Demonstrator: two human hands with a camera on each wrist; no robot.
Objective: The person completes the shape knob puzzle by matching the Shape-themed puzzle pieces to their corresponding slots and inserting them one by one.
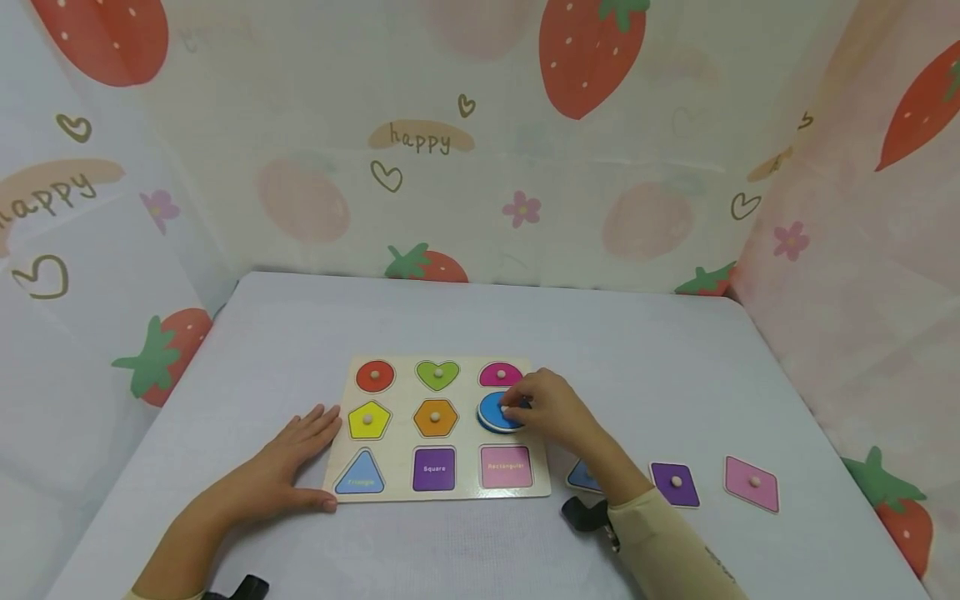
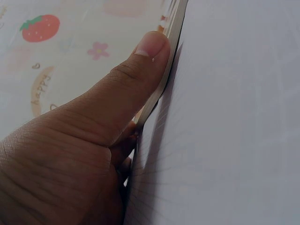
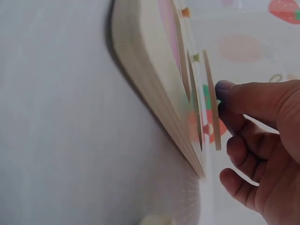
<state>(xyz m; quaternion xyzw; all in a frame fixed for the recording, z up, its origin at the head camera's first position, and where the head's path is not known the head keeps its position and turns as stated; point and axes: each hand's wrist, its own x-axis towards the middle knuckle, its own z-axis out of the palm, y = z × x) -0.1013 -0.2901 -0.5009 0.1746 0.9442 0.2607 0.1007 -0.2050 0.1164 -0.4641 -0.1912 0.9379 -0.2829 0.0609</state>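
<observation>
Here, in the head view, the left hand (image 1: 287, 468) rests with its fingers extended against the left edge of the shape puzzle board (image 1: 402, 392), grasping nothing. The right hand (image 1: 553, 408) pinches the knob of the blue oval piece (image 1: 491, 412) over the right end of the middle row. A red circle (image 1: 366, 382), green heart (image 1: 427, 375), magenta semicircle (image 1: 491, 379), yellow pentagon (image 1: 360, 427) and orange hexagon (image 1: 424, 423) sit in the board; the bottom-row recesses hold no pieces. On the white table (image 1: 435, 550), right of the board, lie a blue triangle (image 1: 582, 477) partly hidden by the forearm, a purple square (image 1: 667, 492) and a pink rectangle (image 1: 744, 490).

In the left wrist view, the thumb (image 2: 117, 86) touches the board's edge; the other fingers are mostly hidden.

In the right wrist view, thumb and forefinger hold the piece, its slab clear of the board's face.
</observation>
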